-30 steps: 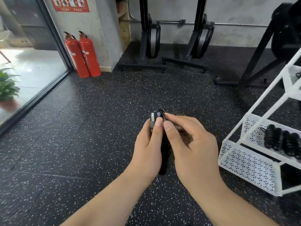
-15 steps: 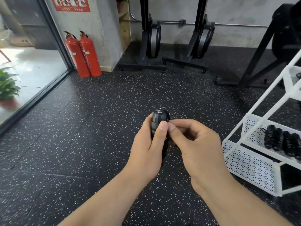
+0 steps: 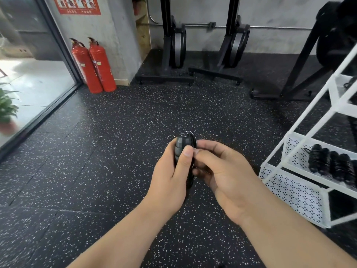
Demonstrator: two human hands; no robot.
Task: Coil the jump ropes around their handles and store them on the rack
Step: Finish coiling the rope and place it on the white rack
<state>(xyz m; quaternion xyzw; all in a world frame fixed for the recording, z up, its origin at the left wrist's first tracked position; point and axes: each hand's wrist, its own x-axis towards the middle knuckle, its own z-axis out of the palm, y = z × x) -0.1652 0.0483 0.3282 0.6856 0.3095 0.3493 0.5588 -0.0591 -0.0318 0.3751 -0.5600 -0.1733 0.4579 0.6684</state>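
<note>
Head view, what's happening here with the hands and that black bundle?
A person holds a black jump rope upright above the speckled floor, with its cord apparently wound around the handles. The left hand grips the bundle with the thumb across its front. The right hand pinches it near the top, seemingly finishing the coil. It is not yet on the white rack at right, where other coiled ropes lie on a lower shelf.

Light: daylight enters through the glass wall at the left; the speckled floor looks dimmer toward the right.
Glare: pavement outside washed out.
Distortion: wide-angle slant in the white rack at the right edge.
Focus: centre sharp, corners soft.
</note>
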